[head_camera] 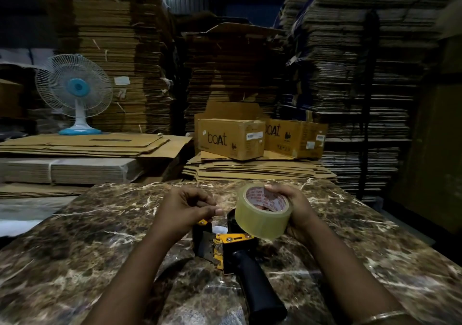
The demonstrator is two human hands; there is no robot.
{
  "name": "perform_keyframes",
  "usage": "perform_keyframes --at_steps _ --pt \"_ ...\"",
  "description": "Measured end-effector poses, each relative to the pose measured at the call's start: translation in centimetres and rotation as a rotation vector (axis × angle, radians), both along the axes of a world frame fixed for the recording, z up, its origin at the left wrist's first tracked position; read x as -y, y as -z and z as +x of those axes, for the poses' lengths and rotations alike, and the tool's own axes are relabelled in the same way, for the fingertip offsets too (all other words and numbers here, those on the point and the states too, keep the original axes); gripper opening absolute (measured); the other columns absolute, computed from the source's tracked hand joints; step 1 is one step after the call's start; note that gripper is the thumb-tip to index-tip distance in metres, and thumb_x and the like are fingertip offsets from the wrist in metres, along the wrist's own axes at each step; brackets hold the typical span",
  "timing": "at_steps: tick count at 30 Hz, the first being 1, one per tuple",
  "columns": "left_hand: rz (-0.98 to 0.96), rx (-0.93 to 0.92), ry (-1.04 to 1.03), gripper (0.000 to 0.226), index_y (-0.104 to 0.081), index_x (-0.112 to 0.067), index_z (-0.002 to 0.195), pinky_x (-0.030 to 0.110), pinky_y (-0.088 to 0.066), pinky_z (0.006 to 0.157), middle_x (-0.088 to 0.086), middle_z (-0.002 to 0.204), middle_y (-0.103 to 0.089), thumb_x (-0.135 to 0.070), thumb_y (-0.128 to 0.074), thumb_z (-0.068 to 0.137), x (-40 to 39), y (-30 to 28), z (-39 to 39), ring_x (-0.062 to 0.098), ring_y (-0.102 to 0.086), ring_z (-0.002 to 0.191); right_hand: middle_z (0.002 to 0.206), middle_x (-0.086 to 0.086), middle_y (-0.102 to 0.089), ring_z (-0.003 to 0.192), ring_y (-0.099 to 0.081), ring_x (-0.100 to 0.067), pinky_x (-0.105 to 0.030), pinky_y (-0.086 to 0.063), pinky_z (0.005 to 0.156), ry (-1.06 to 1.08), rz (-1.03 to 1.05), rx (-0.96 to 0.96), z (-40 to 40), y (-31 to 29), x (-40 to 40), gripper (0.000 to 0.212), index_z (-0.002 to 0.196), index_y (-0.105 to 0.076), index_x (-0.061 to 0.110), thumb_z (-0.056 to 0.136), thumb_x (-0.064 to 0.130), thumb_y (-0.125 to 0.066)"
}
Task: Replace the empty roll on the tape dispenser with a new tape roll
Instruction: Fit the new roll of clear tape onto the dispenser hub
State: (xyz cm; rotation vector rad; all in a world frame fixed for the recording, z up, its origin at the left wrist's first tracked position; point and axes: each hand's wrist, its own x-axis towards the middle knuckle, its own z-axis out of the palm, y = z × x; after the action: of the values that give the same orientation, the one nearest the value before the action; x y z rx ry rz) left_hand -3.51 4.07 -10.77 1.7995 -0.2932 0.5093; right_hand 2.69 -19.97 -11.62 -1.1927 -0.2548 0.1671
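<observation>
Resting on the marble bench (pixel 100 224), the tape dispenser (pixel 232 249) lies handle toward the person. Just above it, the right hand (pixel 297 212) has its grip clamped on the clear tape roll (pixel 262 212); left of the roll, the left hand (pixel 185 209) pinches its fingertips together.
</observation>
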Motion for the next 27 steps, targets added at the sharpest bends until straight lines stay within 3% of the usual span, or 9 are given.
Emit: perform_keyframes --at_steps 3,8,11,13,16,20,23,27 --pt "0.013 0.009 0.016 0.016 -0.074 0.003 0.079 0.021 -0.054 0.055 0.012 0.066 -0.072 0.004 -0.085 0.067 0.1 0.2 -0.1 0.014 -0.068 0.059 0.078 -0.017 -0.077 0.062 -0.069 -0.028 -0.032 -0.055 0.062 0.006 -0.012 0.019 0.2 0.1 0.0 0.025 0.077 -0.078 -0.001 0.084 0.016 -0.061" --pt "-0.022 0.025 0.051 0.015 -0.074 0.004 0.084 0.014 -0.052 0.056 0.002 0.063 -0.07 0.015 -0.076 0.074 0.1 0.2 -0.3 0.005 -0.068 0.06 0.092 -0.022 -0.076 0.074 -0.066 -0.033 -0.035 -0.055 0.067 0.047 -0.008 0.029 0.2 0.1 -0.5 0.045 0.103 -0.072 -0.007 0.075 0.027 -0.068" --pt "0.001 0.084 0.052 0.04 -0.074 -0.012 0.1 0.021 -0.058 0.066 0.007 0.079 -0.076 0.01 -0.082 0.068 0.1 0.2 -0.4 0.007 -0.072 0.076 0.111 -0.03 -0.072 0.078 -0.068 -0.034 -0.036 -0.056 0.068 0.073 -0.011 0.02 0.6 0.4 -0.9 0.059 0.116 -0.069 -0.009 0.075 0.033 -0.071" --pt "0.037 0.134 0.059 0.052 -0.07 -0.023 0.107 0.027 -0.062 0.071 0.006 0.093 -0.077 0.006 -0.085 0.067 0.1 0.2 -0.6 0.012 -0.074 0.09 0.118 -0.032 -0.07 0.082 -0.07 -0.035 -0.036 -0.058 0.068 0.1 -0.024 0.03 0.7 0.4 -1.2 0.054 0.115 -0.068 -0.008 0.079 0.032 -0.072" --pt "0.124 0.206 0.025 0.038 -0.075 -0.021 0.096 0.028 -0.061 0.071 -0.001 0.095 -0.078 0.003 -0.085 0.068 0.4 0.1 -0.4 0.013 -0.074 0.09 0.12 -0.034 -0.067 0.076 -0.071 -0.032 -0.034 -0.061 0.061 0.147 -0.021 0.034 0.8 0.3 -1.5 0.027 0.102 -0.06 -0.001 0.091 0.022 -0.069" --pt "0.176 0.236 -0.067 0.023 -0.081 -0.018 0.082 0.028 -0.061 0.077 -0.005 0.089 -0.08 0.0 -0.085 0.069 0.7 0.5 0.2 0.01 -0.075 0.084 0.105 -0.022 -0.075 0.074 -0.073 -0.025 -0.028 -0.056 0.059 0.186 -0.056 0.001 0.8 0.4 -1.8 0.037 0.114 -0.067 -0.006 0.097 0.027 -0.064" --pt "0.176 0.174 -0.105 0.017 -0.081 -0.018 0.084 0.025 -0.059 0.068 -0.007 0.086 -0.079 -0.004 -0.083 0.075 0.8 0.9 0.8 0.004 -0.074 0.082 0.094 -0.015 -0.077 0.075 -0.072 -0.024 -0.031 -0.053 0.065 0.241 -0.048 -0.027 0.8 0.5 -2.1 0.03 0.104 -0.073 -0.001 0.098 0.025 -0.061" --pt "0.208 0.161 -0.131 0.022 -0.08 -0.03 0.085 0.033 -0.061 0.076 -0.009 0.086 -0.079 -0.01 -0.083 0.076 1.3 1.3 1.8 0.002 -0.074 0.084 0.098 -0.02 -0.078 0.084 -0.072 -0.032 -0.044 -0.057 0.082 0.331 -0.057 -0.072 1.3 0.2 -2.5 0.021 0.089 -0.075 0.004 0.096 0.02 -0.063"
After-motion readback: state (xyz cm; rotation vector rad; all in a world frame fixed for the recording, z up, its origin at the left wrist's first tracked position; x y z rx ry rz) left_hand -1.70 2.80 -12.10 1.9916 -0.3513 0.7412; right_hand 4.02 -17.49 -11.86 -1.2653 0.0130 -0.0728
